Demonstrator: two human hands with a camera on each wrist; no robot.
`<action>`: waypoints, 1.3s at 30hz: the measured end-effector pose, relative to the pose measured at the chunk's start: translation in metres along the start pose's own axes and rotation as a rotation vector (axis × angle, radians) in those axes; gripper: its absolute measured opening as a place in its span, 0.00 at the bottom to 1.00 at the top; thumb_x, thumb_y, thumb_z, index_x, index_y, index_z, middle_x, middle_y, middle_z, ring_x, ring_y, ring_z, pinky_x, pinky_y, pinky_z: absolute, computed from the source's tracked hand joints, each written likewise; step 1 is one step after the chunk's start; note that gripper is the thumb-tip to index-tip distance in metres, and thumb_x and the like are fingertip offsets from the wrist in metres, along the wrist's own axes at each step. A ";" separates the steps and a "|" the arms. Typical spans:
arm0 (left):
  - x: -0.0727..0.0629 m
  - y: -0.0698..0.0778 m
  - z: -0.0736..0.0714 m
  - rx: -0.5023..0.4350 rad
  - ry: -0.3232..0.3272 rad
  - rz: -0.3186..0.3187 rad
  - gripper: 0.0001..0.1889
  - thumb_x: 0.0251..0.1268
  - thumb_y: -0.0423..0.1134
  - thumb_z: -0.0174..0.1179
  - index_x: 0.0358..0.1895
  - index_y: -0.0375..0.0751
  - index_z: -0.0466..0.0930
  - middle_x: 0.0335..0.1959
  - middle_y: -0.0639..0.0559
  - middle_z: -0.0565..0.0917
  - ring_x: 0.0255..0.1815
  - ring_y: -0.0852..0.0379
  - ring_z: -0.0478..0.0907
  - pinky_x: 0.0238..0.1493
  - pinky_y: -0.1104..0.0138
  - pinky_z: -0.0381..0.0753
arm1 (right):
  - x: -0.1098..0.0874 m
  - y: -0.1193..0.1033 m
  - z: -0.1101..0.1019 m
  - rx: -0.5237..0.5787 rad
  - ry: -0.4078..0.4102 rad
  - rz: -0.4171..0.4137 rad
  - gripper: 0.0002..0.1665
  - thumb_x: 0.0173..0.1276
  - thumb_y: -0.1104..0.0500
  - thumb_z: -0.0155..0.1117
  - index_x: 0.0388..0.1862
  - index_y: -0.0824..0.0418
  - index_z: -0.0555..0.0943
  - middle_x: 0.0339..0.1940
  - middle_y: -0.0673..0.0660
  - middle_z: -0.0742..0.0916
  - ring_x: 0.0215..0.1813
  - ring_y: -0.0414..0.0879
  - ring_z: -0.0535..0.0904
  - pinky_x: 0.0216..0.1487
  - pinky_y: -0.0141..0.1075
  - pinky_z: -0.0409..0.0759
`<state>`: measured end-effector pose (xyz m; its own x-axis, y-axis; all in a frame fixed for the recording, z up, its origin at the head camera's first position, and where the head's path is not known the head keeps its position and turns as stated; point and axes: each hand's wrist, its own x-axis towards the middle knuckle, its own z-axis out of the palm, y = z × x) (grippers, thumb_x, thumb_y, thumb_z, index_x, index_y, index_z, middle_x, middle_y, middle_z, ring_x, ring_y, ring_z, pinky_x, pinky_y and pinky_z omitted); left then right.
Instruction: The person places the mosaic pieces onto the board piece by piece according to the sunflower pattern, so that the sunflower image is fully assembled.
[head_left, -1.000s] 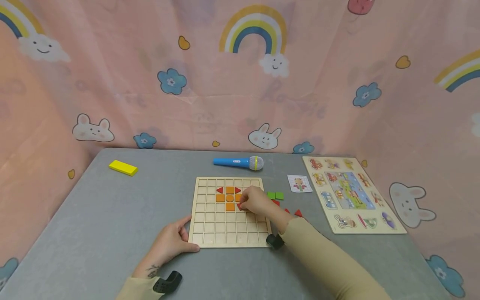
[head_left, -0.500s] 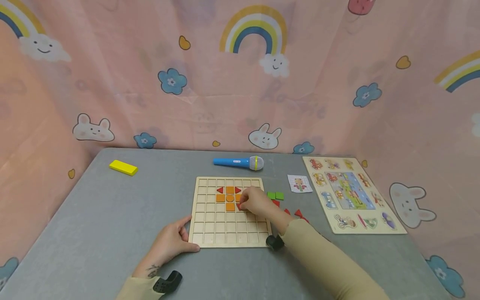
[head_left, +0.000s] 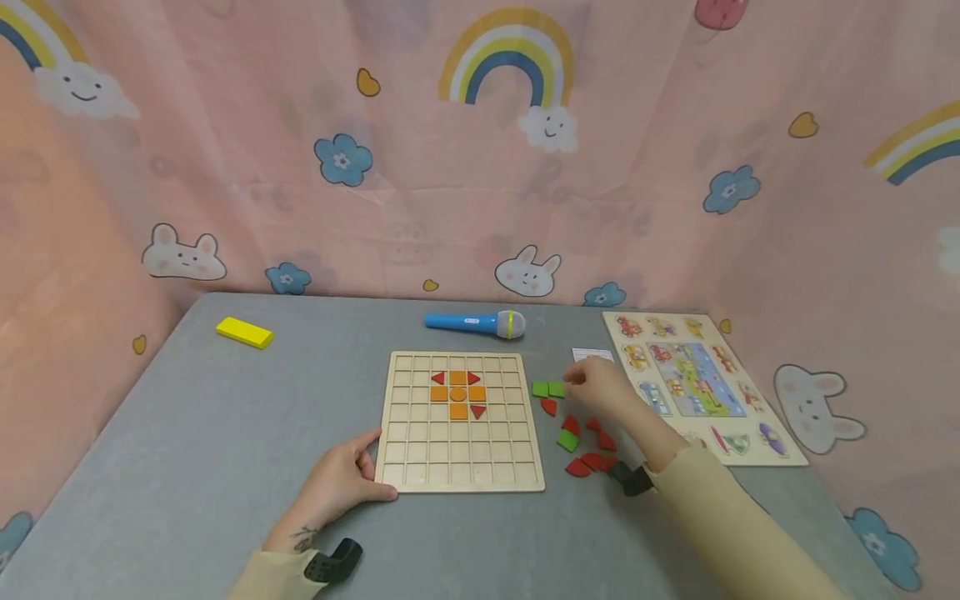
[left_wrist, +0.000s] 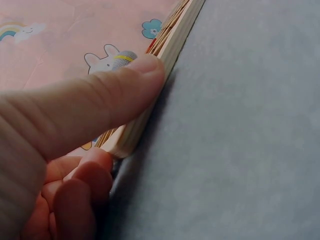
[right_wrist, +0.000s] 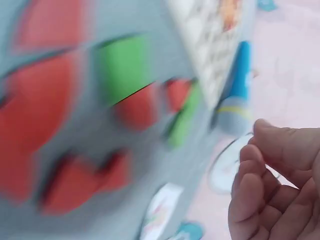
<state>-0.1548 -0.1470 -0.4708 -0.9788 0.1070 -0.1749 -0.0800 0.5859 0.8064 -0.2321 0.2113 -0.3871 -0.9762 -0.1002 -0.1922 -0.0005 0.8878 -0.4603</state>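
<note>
My left hand (head_left: 343, 479) holds the near left corner of a wooden grid board (head_left: 460, 467); in the left wrist view its thumb (left_wrist: 107, 97) lies on the edge and its other fingers curl by the corner. On the board, orange squares (head_left: 457, 412) surround an orange round piece (head_left: 458, 394), with three red triangles (head_left: 477, 412) at the corners between them. My right hand (head_left: 603, 390) is right of the board, above the table near the green squares (head_left: 556, 389), its fingers loosely bent and nothing visible between them. It partly covers a small picture card (head_left: 592, 355).
Red pieces (head_left: 577, 467) and another green square (head_left: 567, 440) lie scattered right of the board. A picture puzzle board (head_left: 701, 379) stands farther right. Behind the grid lies a blue toy microphone (head_left: 468, 322), and a yellow block (head_left: 244, 332) sits at the far left.
My right hand has let go of the red triangle, which lies on the board below the right orange square, and has moved right off the board. My left hand has stayed put.
</note>
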 end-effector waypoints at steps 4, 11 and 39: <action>0.000 0.000 0.000 0.003 0.000 0.007 0.51 0.26 0.36 0.79 0.66 0.35 0.65 0.16 0.52 0.72 0.17 0.59 0.66 0.20 0.69 0.63 | -0.009 0.026 0.008 -0.097 -0.052 0.109 0.15 0.61 0.61 0.62 0.45 0.68 0.81 0.40 0.60 0.83 0.37 0.49 0.77 0.39 0.42 0.77; 0.000 0.000 0.000 0.005 0.002 0.008 0.51 0.27 0.36 0.79 0.66 0.35 0.64 0.17 0.52 0.72 0.17 0.58 0.66 0.20 0.69 0.63 | -0.016 0.046 0.026 -0.192 -0.044 0.132 0.06 0.57 0.60 0.66 0.31 0.63 0.82 0.23 0.53 0.80 0.26 0.45 0.73 0.26 0.36 0.70; 0.001 -0.001 -0.002 -0.016 -0.011 0.004 0.52 0.26 0.36 0.79 0.66 0.35 0.65 0.16 0.52 0.72 0.17 0.58 0.66 0.19 0.69 0.63 | 0.035 -0.122 0.089 0.088 -0.130 -0.261 0.04 0.56 0.68 0.64 0.25 0.61 0.83 0.29 0.52 0.83 0.29 0.42 0.72 0.28 0.31 0.70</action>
<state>-0.1558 -0.1491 -0.4701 -0.9770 0.1183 -0.1774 -0.0788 0.5728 0.8159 -0.2468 0.0592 -0.4148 -0.9098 -0.3812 -0.1640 -0.2231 0.7826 -0.5811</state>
